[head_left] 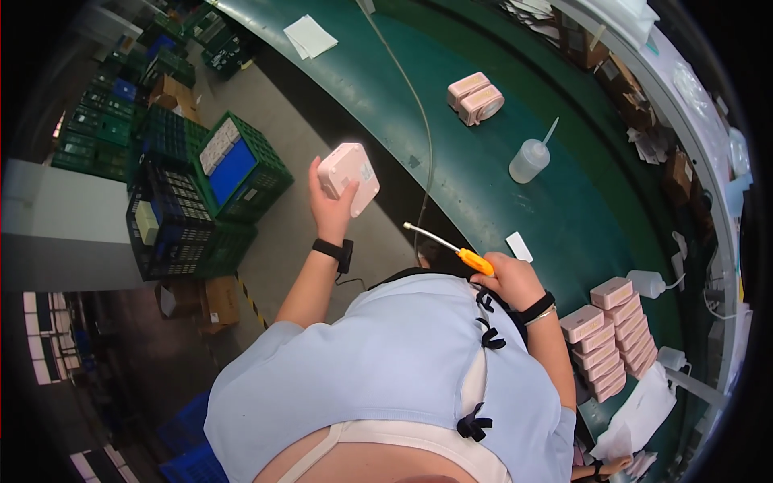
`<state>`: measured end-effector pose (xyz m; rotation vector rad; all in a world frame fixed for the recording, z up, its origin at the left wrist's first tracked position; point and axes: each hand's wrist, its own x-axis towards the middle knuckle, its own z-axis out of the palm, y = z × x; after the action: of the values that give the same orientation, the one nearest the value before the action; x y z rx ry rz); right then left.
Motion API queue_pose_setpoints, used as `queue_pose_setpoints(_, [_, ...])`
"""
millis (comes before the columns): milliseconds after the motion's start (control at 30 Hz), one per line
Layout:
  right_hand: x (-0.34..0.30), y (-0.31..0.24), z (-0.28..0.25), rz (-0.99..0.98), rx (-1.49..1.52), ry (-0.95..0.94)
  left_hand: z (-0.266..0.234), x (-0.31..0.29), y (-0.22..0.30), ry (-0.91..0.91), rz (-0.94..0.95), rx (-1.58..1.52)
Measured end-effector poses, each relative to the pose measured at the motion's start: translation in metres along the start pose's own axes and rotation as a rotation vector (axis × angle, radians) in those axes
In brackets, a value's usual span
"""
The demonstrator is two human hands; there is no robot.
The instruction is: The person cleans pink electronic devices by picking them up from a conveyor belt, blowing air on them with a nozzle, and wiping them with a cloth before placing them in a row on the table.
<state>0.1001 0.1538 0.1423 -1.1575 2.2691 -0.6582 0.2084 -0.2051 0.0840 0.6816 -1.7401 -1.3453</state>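
My left hand [332, 211] grips a pale pink device [351, 174] with rounded corners, thumb across its broad face, which bears a small label. It is held up over the gap beside the bench, touching nothing else. In my right hand [515, 283], near the bench edge, is a yellow-handled tool [475, 261]. Its thin, pale shaft points left toward the pink device but stays apart from it; the kind of tool is unclear. A small white rectangular piece [519, 246] lies on the bench just beyond my right hand.
On the green bench [475, 185] stand two pink devices [476, 98], a squeeze bottle [529, 161] and pink stacks [604, 338]. A cable [415, 88] crosses it; papers [310, 37] lie far off. Green crates [241, 169] stand left. Another person's hand [615, 465] shows lower right.
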Motion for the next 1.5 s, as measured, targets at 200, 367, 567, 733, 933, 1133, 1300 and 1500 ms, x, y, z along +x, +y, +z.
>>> queue_pose_setpoints(200, [-0.005, 0.003, 0.005, 0.017, -0.044, 0.030, 0.018, 0.002, 0.000, -0.046, -0.004, -0.016])
queue_pose_setpoints(367, [-0.012, 0.011, 0.010, 0.088, -0.014, 0.157, 0.040, 0.003, 0.004, -0.185, 0.022, -0.016])
queue_pose_setpoints(567, [-0.033, 0.015, -0.003, 0.225, 0.010, 0.253, 0.057, 0.026, 0.044, -0.546, 0.534, 0.552])
queue_pose_setpoints(733, [-0.044, 0.003, -0.010, 0.210, 0.074, 0.211, 0.077, 0.052, 0.061, -0.981, 0.986, 0.739])
queue_pose_setpoints(933, [-0.064, 0.012, 0.007, 0.365, 0.070, 0.269, 0.103, 0.049, 0.065, -1.173, 0.901, 0.601])
queue_pose_setpoints(1133, [-0.122, 0.042, 0.075, 0.399, 0.486, 0.804, 0.108, 0.027, 0.051, -0.954, 1.297, 0.252])
queue_pose_setpoints(1300, [-0.142, 0.057, 0.133, 0.958, 0.147, 0.982, 0.123, 0.012, 0.071, -0.931, 1.506, -0.010])
queue_pose_setpoints(1500, [-0.126, 0.099, 0.187, 1.082, 0.503, 1.196, 0.133, 0.010, 0.101, -0.904, 1.656, -0.108])
